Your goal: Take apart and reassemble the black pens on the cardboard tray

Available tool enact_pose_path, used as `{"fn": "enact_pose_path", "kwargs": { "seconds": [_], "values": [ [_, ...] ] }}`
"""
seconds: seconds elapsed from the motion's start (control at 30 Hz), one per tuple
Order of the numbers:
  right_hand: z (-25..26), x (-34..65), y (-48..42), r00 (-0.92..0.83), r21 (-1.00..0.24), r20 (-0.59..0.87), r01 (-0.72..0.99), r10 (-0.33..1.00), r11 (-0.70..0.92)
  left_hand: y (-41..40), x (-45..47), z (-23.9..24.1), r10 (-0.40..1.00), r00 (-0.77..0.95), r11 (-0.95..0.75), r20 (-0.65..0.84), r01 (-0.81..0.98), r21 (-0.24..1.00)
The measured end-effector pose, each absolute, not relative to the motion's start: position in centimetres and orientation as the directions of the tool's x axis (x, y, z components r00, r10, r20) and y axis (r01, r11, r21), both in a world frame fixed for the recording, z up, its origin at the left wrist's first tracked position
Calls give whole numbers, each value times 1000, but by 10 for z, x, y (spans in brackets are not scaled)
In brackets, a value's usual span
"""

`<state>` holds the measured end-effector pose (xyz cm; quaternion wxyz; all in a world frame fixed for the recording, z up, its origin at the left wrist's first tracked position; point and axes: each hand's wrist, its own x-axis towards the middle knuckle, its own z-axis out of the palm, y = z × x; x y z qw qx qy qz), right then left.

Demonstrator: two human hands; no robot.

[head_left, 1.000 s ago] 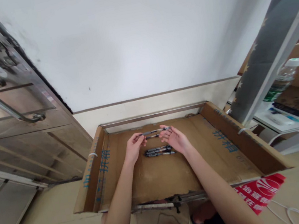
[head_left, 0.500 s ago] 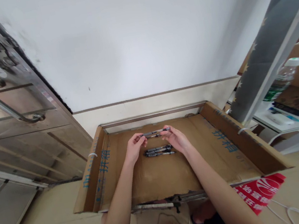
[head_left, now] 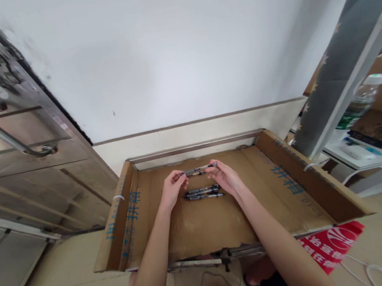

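Note:
A slim pen (head_left: 197, 168) with a clear barrel and dark ends is stretched level between my two hands. My left hand (head_left: 173, 187) pinches its left end, and my right hand (head_left: 225, 176) has its fingers closed at the right end. Just beneath it another pen (head_left: 198, 173) shows, partly hidden by the fingers; whether it is held or lying down I cannot tell. Nearer to me, several similar pens (head_left: 203, 192) lie side by side on the cardboard (head_left: 208, 228), between my wrists.
Cardboard walls (head_left: 330, 188) rise at the left and right of the surface, with a metal rail (head_left: 197, 148) along the back by the white wall (head_left: 176, 57). A metal door (head_left: 33, 164) stands left. At right, a shelf (head_left: 365, 155) holds a plastic bottle (head_left: 362, 97).

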<state>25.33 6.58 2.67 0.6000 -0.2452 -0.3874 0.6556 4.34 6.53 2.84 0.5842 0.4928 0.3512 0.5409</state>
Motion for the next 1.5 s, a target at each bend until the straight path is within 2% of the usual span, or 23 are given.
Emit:
{"fn": "enact_pose_path", "kwargs": {
  "seconds": [0.23, 0.37, 0.47, 0.53, 0.67, 0.77, 1.03, 1.4, 1.5],
  "values": [
    [30, 254, 67, -158, -800, 123, -600, 980, 4, 65, 46, 29, 983, 162, -51, 85, -205, 978],
    [28, 253, 68, -68, -874, 106, -481, 992, 60, 67, 45, 25, 984, 159, -62, 82, -127, 990],
    [22, 252, 71, 103, -959, 144, -229, 984, 165, 68, 42, 23, 989, 111, -100, 100, -7, 995],
    [18, 252, 73, 200, -971, 236, 9, 951, 239, 67, 41, 23, 981, 76, -191, 181, 147, 971],
    [12, 253, 72, 154, -871, 348, 418, 925, 258, 64, 39, 23, 926, 146, -377, 348, 415, 828],
    [11, 252, 70, 104, -792, 345, 565, 933, 230, 62, 38, 24, 897, 226, -442, 380, 496, 748],
    [11, 250, 68, 51, -749, 343, 617, 938, 240, 59, 39, 25, 897, 272, -440, 348, 625, 645],
    [7, 252, 71, 42, -747, 365, 609, 930, 266, 61, 38, 22, 887, 256, -458, 385, 594, 661],
    [6, 252, 72, 47, -730, 394, 623, 918, 281, 62, 37, 23, 891, 183, -433, 415, 616, 658]
  ]
}}
